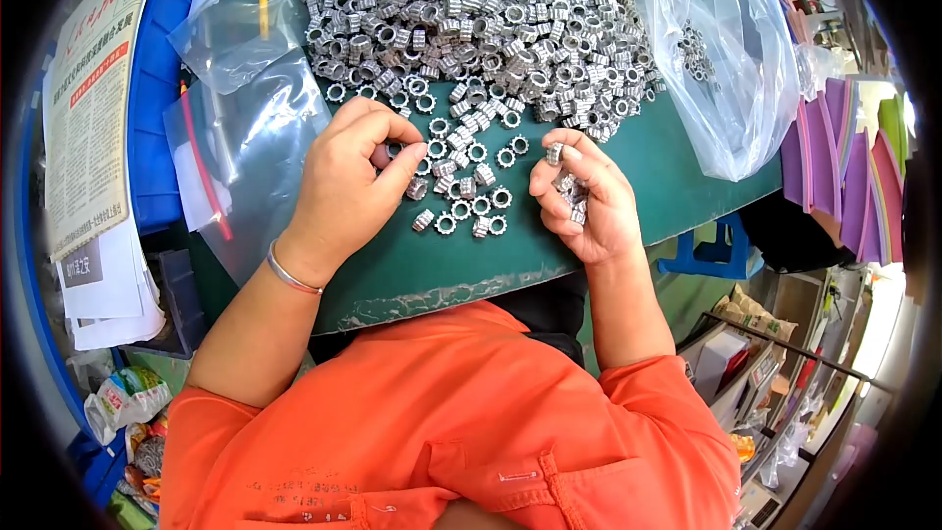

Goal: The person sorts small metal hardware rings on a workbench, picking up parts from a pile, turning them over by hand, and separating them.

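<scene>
Newspaper (88, 108) lies far L, next to blue bin (157, 88); then clear plastic sheeting (260, 137) on green table (392, 285). L hand (348, 177), w/ bracelet (292, 273) at wrist, pinches one metal ring (394, 149) btwn thumb & fingers. Loose rings (445, 223) lie btwn hands, nearer body than big pile (471, 20). R hand (603, 201) is curled around several small rings (578, 208), one at fingertips. Clear bag (736, 128) w/ more rings sits R of pile.

an orange-red shirt (412, 383) with short, loose sleeves (659, 391), thick stitched seams (551, 481), small pale stitched marks (518, 476) and faint, dark printed lettering (306, 489), too blurred to read; a slim, shiny, silver-coloured bracelet (292, 277) around the left wrist (302, 260).
</scene>
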The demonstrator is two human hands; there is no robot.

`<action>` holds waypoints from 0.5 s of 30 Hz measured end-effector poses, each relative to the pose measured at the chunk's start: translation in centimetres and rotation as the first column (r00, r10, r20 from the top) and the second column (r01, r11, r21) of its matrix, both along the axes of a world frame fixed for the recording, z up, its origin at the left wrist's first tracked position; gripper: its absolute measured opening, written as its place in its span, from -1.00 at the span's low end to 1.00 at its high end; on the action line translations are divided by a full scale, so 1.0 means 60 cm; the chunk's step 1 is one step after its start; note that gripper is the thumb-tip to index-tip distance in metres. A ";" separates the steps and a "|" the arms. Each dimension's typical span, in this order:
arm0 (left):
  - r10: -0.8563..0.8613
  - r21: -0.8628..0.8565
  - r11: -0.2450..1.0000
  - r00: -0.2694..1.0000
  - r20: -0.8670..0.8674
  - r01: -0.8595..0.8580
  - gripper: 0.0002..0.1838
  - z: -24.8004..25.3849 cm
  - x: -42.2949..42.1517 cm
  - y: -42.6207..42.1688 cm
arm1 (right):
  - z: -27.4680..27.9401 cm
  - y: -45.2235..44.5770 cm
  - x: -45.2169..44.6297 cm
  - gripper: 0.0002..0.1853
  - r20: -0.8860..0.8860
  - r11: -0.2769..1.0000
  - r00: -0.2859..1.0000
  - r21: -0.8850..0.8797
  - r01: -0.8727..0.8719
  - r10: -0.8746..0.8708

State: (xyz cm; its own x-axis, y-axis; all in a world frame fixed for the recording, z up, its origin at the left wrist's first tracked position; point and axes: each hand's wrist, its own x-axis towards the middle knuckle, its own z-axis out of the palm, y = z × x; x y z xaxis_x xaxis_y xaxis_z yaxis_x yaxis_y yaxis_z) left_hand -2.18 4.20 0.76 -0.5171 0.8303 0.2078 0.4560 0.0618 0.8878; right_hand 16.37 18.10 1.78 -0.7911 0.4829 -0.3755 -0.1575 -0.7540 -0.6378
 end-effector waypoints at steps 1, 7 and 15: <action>0.000 0.000 1.000 1.000 0.000 0.000 -0.95 0.001 0.000 0.000 | 0.000 0.000 0.000 -0.80 -0.013 1.000 1.000 -0.011 -0.005 0.005; -0.011 0.008 1.000 1.000 -0.013 0.011 -0.95 -0.001 -0.002 -0.001 | -0.009 0.004 0.000 -0.82 -0.072 0.991 0.997 -0.132 -0.015 0.006; -0.010 0.018 1.000 1.000 -0.014 0.011 -0.94 -0.003 -0.001 -0.001 | -0.012 0.009 0.003 -0.84 -0.094 0.975 0.996 -0.220 -0.027 0.007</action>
State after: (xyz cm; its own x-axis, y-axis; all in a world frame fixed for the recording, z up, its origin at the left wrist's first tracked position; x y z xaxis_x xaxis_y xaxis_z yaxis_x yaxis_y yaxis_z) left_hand -2.27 4.12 0.58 -0.5055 0.8317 0.2298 0.4686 0.0410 0.8825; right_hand 16.55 18.66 1.05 -0.8345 0.3822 -0.3969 -0.1933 -0.8776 -0.4386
